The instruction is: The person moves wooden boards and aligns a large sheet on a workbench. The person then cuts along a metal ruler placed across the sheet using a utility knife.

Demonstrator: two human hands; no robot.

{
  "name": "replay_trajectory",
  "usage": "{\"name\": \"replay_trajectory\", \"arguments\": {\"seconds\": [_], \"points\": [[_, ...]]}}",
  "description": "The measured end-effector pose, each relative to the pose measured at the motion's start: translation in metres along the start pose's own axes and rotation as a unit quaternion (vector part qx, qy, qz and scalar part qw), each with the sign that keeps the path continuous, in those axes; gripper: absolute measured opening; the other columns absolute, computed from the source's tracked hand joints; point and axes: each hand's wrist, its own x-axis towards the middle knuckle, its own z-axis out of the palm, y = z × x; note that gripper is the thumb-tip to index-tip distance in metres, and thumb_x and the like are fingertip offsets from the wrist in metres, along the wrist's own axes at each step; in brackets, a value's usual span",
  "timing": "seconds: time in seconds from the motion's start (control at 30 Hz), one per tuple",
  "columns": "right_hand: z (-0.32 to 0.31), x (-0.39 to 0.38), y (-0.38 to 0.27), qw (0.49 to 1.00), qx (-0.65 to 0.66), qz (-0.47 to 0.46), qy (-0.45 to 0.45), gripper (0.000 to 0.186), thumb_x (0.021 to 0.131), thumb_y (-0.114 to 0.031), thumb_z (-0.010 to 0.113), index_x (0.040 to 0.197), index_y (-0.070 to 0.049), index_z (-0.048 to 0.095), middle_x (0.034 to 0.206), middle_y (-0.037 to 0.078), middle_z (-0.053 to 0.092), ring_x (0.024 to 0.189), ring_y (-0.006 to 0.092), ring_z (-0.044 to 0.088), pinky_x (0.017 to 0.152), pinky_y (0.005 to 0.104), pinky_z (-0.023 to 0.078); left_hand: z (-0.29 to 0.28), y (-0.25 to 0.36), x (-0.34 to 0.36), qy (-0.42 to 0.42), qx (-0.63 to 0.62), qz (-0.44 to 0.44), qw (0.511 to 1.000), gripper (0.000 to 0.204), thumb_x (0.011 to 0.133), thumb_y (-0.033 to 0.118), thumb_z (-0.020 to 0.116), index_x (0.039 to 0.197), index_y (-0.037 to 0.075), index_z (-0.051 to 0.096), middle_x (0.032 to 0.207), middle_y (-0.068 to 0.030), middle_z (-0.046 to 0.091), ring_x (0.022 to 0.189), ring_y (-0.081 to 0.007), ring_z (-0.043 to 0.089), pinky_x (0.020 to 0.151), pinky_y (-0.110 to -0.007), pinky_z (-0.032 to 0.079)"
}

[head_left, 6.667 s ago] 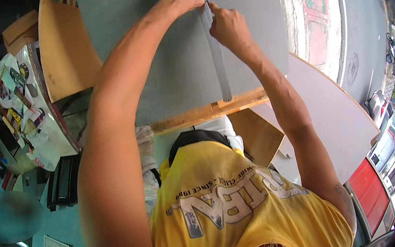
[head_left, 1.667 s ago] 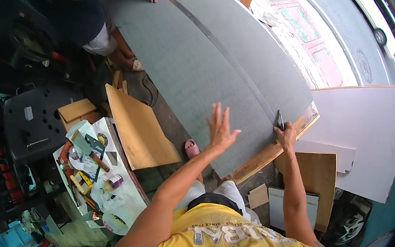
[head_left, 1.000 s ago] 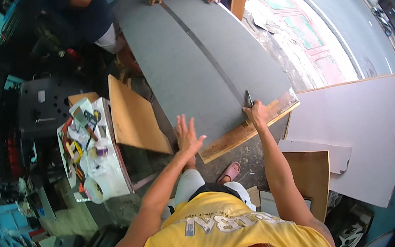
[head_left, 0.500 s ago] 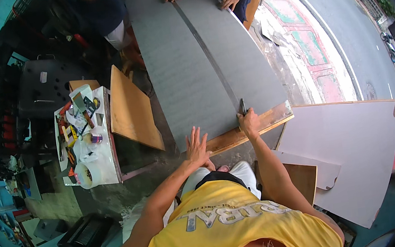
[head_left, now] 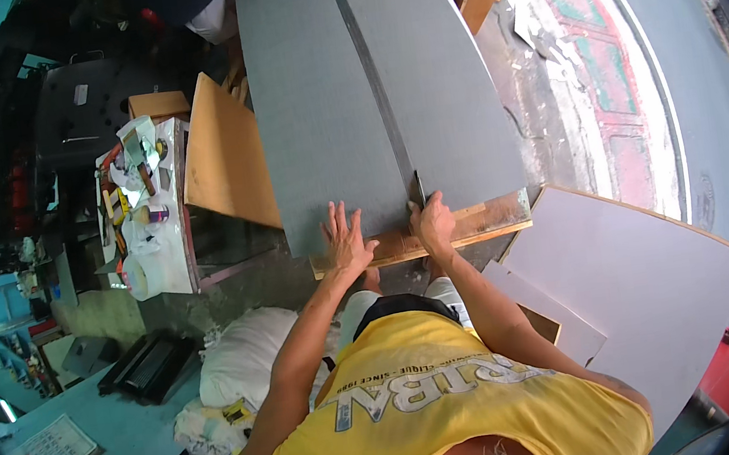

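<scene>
A large grey sheet (head_left: 314,115) lies over a wooden panel (head_left: 491,216), whose bare wood edge shows at the near end. A dark stripe (head_left: 372,81) runs lengthwise along the sheet. My left hand (head_left: 348,240) rests flat at the sheet's near left corner, fingers spread. Closed around a slim dark knife (head_left: 419,186), my right hand (head_left: 433,222) sits at the near edge beside the stripe's end. The knife points away from me and its tip touches or nearly touches the sheet; its handle is hidden in my fist.
A white-topped table (head_left: 178,250) with tools and a white tub stands at the left, next to a leaning brown board (head_left: 224,158). White panels (head_left: 634,276) lean at the right. A white sack (head_left: 244,356) is by my left arm. Two people, mostly cut off, stand at the far end.
My right hand and the knife have shifted left, to the stripe's near end. My left hand has stayed on the sheet's near edge. The view has shifted, cutting off most of the two people.
</scene>
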Motion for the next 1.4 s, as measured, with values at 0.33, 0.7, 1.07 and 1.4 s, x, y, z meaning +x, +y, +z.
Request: {"name": "replay_trajectory", "arguments": {"seconds": [0.33, 0.7, 1.07, 1.4], "points": [[-0.006, 0.003, 0.004, 0.998, 0.053, -0.006, -0.035, 0.042, 0.082, -0.035, 0.068, 0.094, -0.001, 0.047, 0.076, 0.026, 0.065, 0.073, 0.0473, 0.063, 0.064, 0.0545, 0.048, 0.019, 0.062, 0.018, 0.009, 0.012, -0.036, 0.999, 0.077, 0.067, 0.018, 0.079, 0.133, 0.003, 0.042, 0.148, -0.0234, 0.023, 0.143, -0.0409, 0.009, 0.109, -0.066, 0.016], [-0.006, -0.002, 0.004, 0.998, 0.052, -0.015, -0.012, 0.042, 0.083, -0.036, 0.068, 0.095, -0.001, 0.048, 0.075, 0.026, 0.065, 0.075, 0.0476, 0.063, 0.066, 0.0547, 0.049, 0.004, 0.017, 0.013, 0.015, 0.019, -0.038, 0.999, 0.078, 0.071, 0.03, 0.08, 0.136, 0.006, 0.041, 0.149, -0.0229, 0.022, 0.143, -0.0396, 0.009, 0.109, -0.065, 0.017], [0.0, -0.008, -0.002, 0.999, 0.021, 0.004, 0.034, 0.038, 0.083, -0.032, 0.066, 0.097, -0.001, 0.048, 0.079, 0.027, 0.065, 0.077, 0.0486, 0.062, 0.069, 0.0563, 0.048, -0.018, -0.057, -0.005, 0.028, 0.003, -0.07, 0.997, 0.08, 0.072, 0.029, 0.079, 0.137, 0.009, 0.038, 0.151, -0.021, 0.019, 0.144, -0.0374, 0.007, 0.111, -0.063, 0.014], [0.008, -0.002, 0.001, 0.999, 0.008, 0.023, 0.045, 0.047, 0.08, -0.04, 0.069, 0.1, -0.002, 0.05, 0.083, 0.024, 0.066, 0.08, 0.0456, 0.063, 0.07, 0.0531, 0.049, -0.017, -0.066, -0.003, 0.039, -0.008, -0.023, 0.999, 0.078, 0.073, 0.03, 0.079, 0.136, 0.009, 0.038, 0.149, -0.0211, 0.022, 0.143, -0.0383, 0.009, 0.11, -0.062, 0.017]]}}
